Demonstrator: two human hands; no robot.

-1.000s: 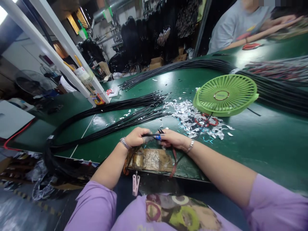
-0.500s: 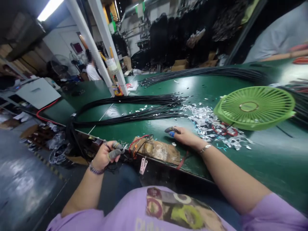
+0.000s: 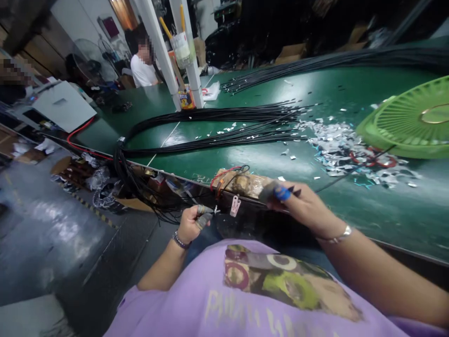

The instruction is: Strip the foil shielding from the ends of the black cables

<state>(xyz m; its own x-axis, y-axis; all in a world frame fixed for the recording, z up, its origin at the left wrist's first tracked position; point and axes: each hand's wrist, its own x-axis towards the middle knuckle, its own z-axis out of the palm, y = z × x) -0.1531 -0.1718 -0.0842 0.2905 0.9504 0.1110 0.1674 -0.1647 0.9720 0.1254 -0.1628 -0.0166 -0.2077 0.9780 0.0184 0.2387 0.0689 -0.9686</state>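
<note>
Low in front of the table edge, my left hand is closed in a pinch, with grey coverings on its fingertips. It grips a thin black cable whose pale, splayed wire ends stick out past the fingers. My right hand, with a blue band and grey covering on its fingers, is curled closed in front of a taped cardboard-like pad. A dark pointed bit shows at its fingers, too blurred to name. Between the hands a pink clothespin hangs at the table edge.
A looped bundle of black cables lies on the green table, its bend hanging over the edge. White scraps are heaped near a green fan. White posts stand behind; a person is at the back.
My right hand has come off the tabletop toward me, now in front of the pad's right end. My left hand still pinches the cable. The whole view has shifted.
</note>
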